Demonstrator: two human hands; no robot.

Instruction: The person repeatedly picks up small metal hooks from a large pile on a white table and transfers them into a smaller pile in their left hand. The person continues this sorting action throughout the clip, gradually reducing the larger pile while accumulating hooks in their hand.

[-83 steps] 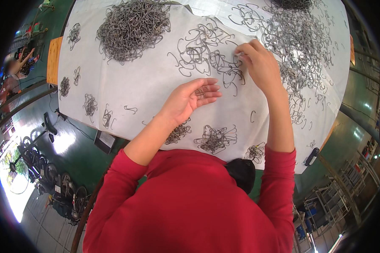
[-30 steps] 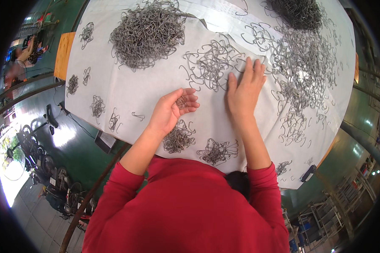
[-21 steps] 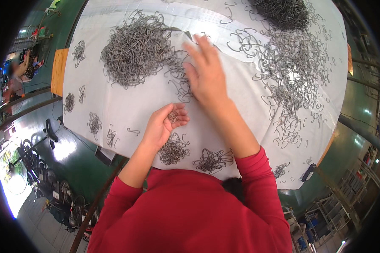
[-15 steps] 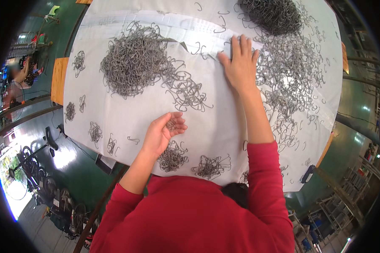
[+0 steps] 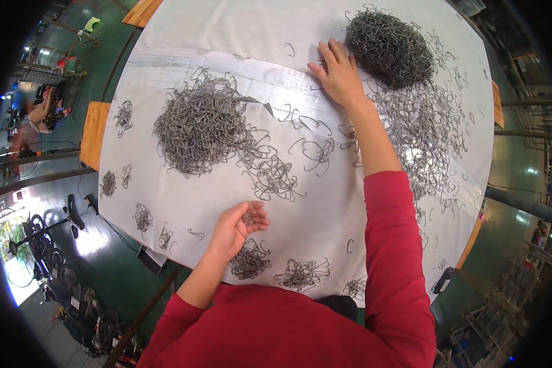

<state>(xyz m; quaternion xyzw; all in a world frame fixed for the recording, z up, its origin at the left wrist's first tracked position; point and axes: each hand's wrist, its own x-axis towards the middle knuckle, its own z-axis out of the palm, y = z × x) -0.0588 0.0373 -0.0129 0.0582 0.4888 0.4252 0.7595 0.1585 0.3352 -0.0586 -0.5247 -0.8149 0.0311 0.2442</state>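
My left hand (image 5: 238,227) is cupped palm up above the near part of the table, its curled fingers around a small bunch of wire hooks (image 5: 248,217). Just below it lies a small heap of hooks (image 5: 249,260). My right hand (image 5: 340,72) rests palm down with fingers spread, beside the dark dense pile of hooks (image 5: 391,49) at the far right. A few loose hooks (image 5: 316,151) lie left of my right forearm. The large grey pile of bent wire hooks (image 5: 199,124) sits left of centre, with a tangled tail (image 5: 270,168) trailing toward me.
The table wears a white cover (image 5: 325,214) with clear tape (image 5: 227,64) across it. Scattered hooks (image 5: 423,135) spread over the right side. Small heaps (image 5: 143,217) line the left and near edges. A dark box (image 5: 444,280) sits at the right edge. Another person (image 5: 40,113) is far left.
The view has shifted, so the table sits lower in it. My right hand has moved farther away, and loose hooks now show near its forearm. My left hand keeps its cupped hold.
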